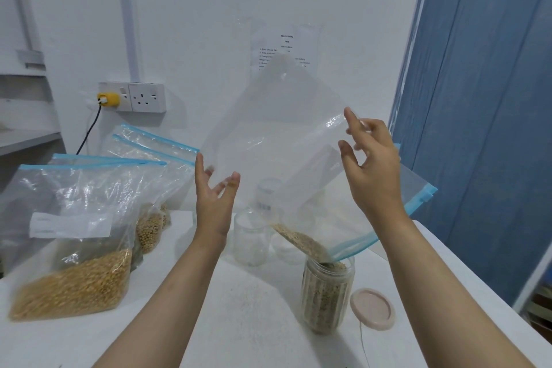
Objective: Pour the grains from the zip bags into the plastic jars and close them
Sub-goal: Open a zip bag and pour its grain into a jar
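Item: pouring step, in progress. Zip bag [283, 134], clear with blue seal strip, upended corner-high above the desk [245, 323]; its open mouth sits in the top of the plastic jar [327, 296], and the last grains [298, 240] lie banked in the low corner, sliding toward the jar. Jar: near full, standing at the front right of the desk, its pink lid [372, 309] lying flat just beside it. Left hand [215, 200]: fingers spread and only lightly bent, tips against the bag's lower left edge, steadying, not gripping. Right hand [373, 164]: fingers loosely spread at the bag's upper right side; whether thumb and forefinger pinch the film is hard to tell through the plastic, probably they only touch it. Stock awaiting: further filled bags [74, 233] at left, an empty jar [250, 237] behind (at least one more shows dimly through the bag). Next move, as judged: shake or lift the bag higher to clear the remaining grains, withdraw it, then fit the lid.
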### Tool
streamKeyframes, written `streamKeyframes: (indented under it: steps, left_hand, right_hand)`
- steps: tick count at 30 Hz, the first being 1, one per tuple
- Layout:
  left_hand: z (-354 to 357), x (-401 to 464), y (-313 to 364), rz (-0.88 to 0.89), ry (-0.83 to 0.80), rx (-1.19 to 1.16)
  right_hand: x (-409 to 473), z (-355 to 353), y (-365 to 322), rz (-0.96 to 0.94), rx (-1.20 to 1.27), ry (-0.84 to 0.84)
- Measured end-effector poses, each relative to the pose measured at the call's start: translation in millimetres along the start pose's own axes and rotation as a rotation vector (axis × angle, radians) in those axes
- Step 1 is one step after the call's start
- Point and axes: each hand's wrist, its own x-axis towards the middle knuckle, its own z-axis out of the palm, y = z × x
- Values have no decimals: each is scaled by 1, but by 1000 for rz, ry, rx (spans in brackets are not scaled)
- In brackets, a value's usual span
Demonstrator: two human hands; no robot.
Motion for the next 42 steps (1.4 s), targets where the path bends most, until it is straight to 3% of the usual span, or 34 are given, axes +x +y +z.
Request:
streamKeyframes:
  steps: [4,42]
  left_hand:
    - [16,-15,-11,-115,-74,-56]
    - [24,2,-6,-42,-58,33]
  right_hand:
    - [1,-2,1,-21,5,-5]
    - [3,-9,3,54,-16,84]
